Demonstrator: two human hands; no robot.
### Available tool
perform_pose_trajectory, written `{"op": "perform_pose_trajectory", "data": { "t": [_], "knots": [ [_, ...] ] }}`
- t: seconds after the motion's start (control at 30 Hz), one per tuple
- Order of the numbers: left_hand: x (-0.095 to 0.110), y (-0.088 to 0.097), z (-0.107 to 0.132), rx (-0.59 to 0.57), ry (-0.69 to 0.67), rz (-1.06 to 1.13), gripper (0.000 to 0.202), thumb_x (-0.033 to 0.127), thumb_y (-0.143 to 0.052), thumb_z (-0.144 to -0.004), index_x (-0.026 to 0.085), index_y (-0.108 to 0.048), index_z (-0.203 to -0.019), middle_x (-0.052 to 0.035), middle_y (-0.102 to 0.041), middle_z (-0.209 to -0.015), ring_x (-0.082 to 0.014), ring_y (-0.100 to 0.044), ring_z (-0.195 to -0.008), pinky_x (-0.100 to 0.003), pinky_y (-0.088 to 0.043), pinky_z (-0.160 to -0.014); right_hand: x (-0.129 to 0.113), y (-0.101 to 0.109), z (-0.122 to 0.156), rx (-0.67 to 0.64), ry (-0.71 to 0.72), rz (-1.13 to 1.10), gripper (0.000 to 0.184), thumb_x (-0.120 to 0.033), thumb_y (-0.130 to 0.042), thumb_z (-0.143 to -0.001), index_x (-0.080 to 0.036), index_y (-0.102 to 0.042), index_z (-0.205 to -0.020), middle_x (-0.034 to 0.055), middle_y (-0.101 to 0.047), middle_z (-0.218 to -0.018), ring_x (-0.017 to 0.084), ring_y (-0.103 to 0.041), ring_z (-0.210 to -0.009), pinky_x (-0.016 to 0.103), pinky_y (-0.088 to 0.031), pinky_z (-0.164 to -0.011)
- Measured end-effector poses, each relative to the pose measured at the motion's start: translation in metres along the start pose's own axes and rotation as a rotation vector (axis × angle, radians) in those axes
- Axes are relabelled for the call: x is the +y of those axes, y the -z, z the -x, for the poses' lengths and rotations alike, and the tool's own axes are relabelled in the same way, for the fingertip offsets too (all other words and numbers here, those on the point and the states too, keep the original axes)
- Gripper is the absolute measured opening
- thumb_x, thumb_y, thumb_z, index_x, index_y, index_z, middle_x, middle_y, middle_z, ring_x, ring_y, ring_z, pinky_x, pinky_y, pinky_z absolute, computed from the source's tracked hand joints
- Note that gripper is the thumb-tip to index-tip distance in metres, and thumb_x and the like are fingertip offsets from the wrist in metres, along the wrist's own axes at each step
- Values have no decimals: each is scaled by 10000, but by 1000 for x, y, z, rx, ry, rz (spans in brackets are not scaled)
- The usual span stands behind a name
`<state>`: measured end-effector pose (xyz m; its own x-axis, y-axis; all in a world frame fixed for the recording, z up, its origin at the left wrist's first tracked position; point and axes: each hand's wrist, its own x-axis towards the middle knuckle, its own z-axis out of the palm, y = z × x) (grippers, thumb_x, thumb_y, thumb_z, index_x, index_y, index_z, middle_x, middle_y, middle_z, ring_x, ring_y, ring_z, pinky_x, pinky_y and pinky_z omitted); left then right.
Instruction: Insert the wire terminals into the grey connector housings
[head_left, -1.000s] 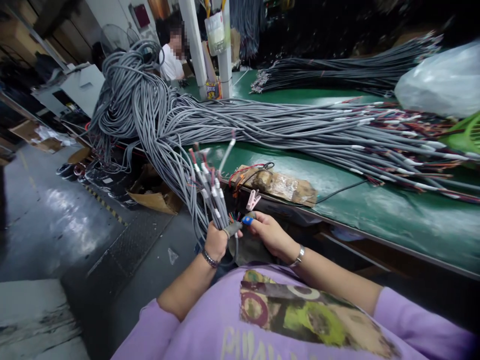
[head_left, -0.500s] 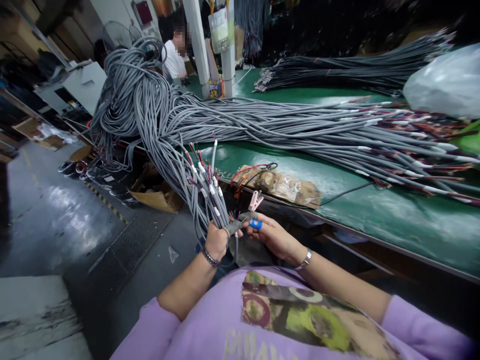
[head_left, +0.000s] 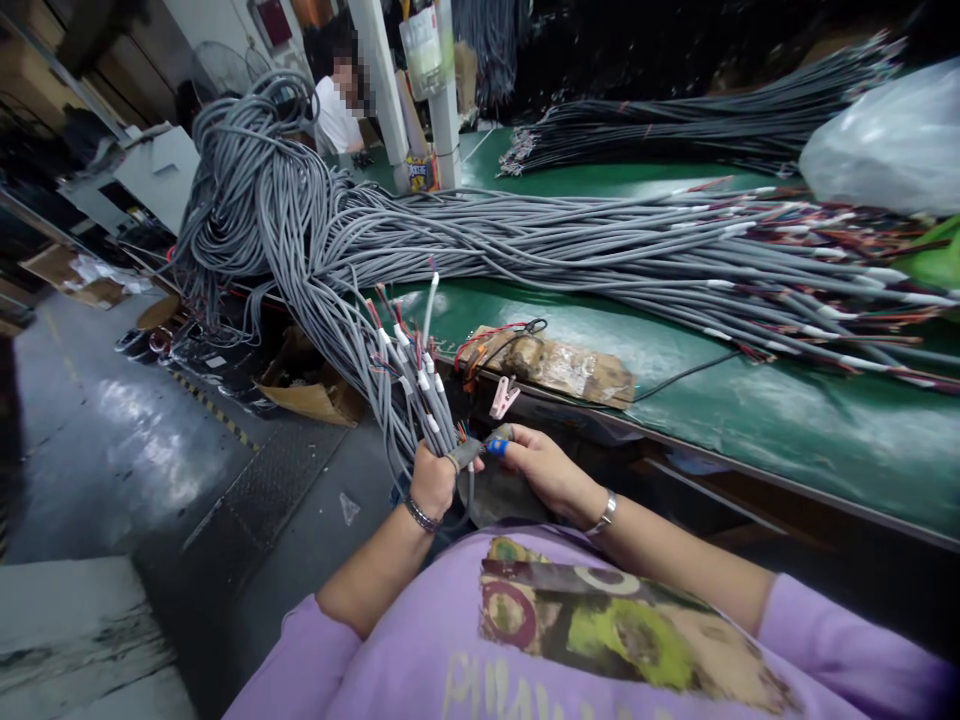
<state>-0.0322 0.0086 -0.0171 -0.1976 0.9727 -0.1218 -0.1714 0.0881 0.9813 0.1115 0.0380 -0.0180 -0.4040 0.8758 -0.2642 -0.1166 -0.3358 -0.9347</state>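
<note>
Our left hand [head_left: 433, 483] grips a bunch of gray cables [head_left: 409, 385] below the near edge of the green worktop [head_left: 750, 410]. Our right hand [head_left: 544, 470] pinches one cable end [head_left: 472, 450] just beside it. A pink clip [head_left: 502, 397] hangs above.

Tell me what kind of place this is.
Probably a cable or wire-harness workshop: a big heap of grey cables sprawls over a long green workbench, and the left hand grips a bunch of stripped cable ends.

We see grey sheathed cables [head_left: 390, 380] with white bands and red tips, a green table mat [head_left: 787, 420], a pink plastic clip [head_left: 502, 397], and our lilac printed shirt [head_left: 525, 640].
</note>
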Motion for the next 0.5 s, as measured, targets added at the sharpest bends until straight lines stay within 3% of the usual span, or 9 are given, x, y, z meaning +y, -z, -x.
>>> {"op": "perform_pose_trajectory", "data": {
  "t": [0.1, 0.33, 0.5],
  "knots": [
    [1, -1, -2, 40, -1, 49, 207, 319, -724, -640, 144, -627, -587, -5, -584, -453, -133, -559, -469, -256, -435, -521, 3, 2, 1, -30, -72, -91, 193, -308, -646, -641, -181, -509, -593, -53, -438, -514, 79, -346, -493, 229, -285, -495],
    [8, -4, 3, -77, 68, -34, 242, 338, -736, -617, 143, -607, -552, -14, -594, -471, -134, -551, -451, -264, -438, -492, -3, 1, 0, 73, 46, -56, 205, -330, -666, -654, -168, -552, -604, -39, -475, -554, 82, -368, -530, 233, -284, -524],
    [11, -3, 5, -145, 81, -94, 226, 319, -749, -608, 138, -622, -559, -15, -607, -487, -130, -555, -460, -265, -446, -520, -1, 2, -1, 97, -66, -162, 288, -387, -698, -607, -179, -499, -586, -56, -433, -527, 78, -366, -506, 237, -317, -524]
  ]
}}
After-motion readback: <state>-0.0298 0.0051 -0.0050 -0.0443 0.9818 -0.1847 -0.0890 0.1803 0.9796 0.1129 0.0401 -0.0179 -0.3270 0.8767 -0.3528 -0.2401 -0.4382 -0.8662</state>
